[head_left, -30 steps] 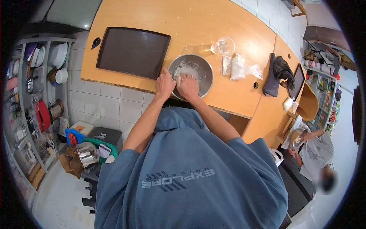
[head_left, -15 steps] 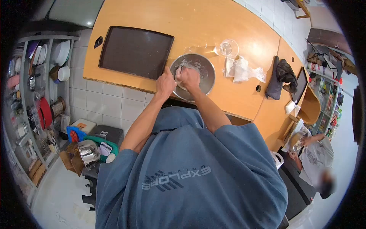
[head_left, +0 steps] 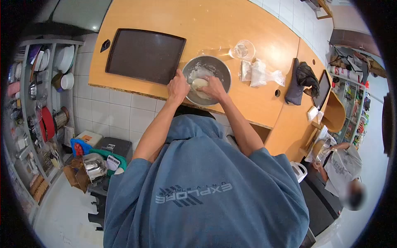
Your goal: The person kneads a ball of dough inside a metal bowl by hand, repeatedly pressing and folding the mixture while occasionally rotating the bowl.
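A steel mixing bowl (head_left: 223, 73) stands at the front edge of the wooden table, with white floury residue on its inside wall. My left hand (head_left: 178, 87) is closed on the bowl's left rim. Inside the bowl lies a pale lump of dough (head_left: 199, 84). My right hand (head_left: 213, 88) reaches in from the right, its fingers curled against the dough; their tips are partly hidden.
A dark baking tray (head_left: 144, 56) lies left of the bowl. Beyond it stand a clear plastic cup (head_left: 244, 50) and bags of white powder (head_left: 258, 73). A dark cloth (head_left: 294, 84) lies farther right. Another person (head_left: 341, 163) holds a bowl at far right.
My right hand has shifted to the right side inside the bowl, and more of the dough shows. My left hand stays at the rim. The view has shifted slightly.
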The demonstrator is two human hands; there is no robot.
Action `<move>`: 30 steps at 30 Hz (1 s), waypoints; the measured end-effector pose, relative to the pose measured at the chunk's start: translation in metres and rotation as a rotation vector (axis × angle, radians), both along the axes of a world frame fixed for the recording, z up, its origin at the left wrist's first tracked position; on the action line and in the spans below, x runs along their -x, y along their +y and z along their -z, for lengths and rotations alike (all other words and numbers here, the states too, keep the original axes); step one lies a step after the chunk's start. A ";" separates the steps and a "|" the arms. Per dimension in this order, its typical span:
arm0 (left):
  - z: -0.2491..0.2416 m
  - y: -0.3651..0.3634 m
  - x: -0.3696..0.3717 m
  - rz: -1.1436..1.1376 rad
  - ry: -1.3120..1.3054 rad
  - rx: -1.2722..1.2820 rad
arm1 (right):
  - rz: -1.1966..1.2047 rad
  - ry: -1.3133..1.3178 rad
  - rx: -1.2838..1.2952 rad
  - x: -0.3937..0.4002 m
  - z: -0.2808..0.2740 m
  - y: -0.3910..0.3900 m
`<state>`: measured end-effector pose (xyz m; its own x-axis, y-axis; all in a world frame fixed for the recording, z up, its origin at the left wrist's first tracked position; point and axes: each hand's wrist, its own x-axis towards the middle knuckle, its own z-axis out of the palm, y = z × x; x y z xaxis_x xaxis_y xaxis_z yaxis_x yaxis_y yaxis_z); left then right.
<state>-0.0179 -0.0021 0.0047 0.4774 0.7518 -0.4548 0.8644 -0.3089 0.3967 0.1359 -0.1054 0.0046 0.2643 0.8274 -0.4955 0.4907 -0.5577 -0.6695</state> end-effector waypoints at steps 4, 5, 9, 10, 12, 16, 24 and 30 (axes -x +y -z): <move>-0.001 -0.001 -0.001 -0.003 -0.001 0.013 | 0.029 -0.203 -0.034 0.018 0.019 -0.007; -0.001 -0.001 -0.001 -0.005 -0.001 0.023 | 0.036 -0.356 -0.080 0.026 0.021 -0.007; 0.003 -0.001 -0.002 0.006 0.001 0.005 | 0.083 -0.629 -0.212 0.055 0.020 0.004; 0.001 -0.002 -0.003 0.002 0.004 0.007 | 0.103 -0.615 -0.231 0.057 0.024 0.005; 0.002 -0.002 -0.002 -0.003 -0.002 0.002 | 0.124 -0.589 -0.221 0.062 0.028 0.005; 0.008 -0.001 -0.002 -0.007 -0.047 -0.005 | 0.148 -0.631 -0.305 0.060 0.039 0.009; 0.008 0.005 0.000 0.039 -0.040 0.011 | 0.148 -0.541 0.013 0.037 0.038 0.049; 0.005 0.004 -0.002 -0.002 0.010 0.006 | 0.169 -0.426 0.073 0.023 0.055 0.058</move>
<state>-0.0161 0.0014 -0.0002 0.4711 0.7502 -0.4639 0.8691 -0.3048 0.3895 0.1124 -0.0470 -0.0501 0.5850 0.7222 -0.3690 0.6120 -0.6917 -0.3833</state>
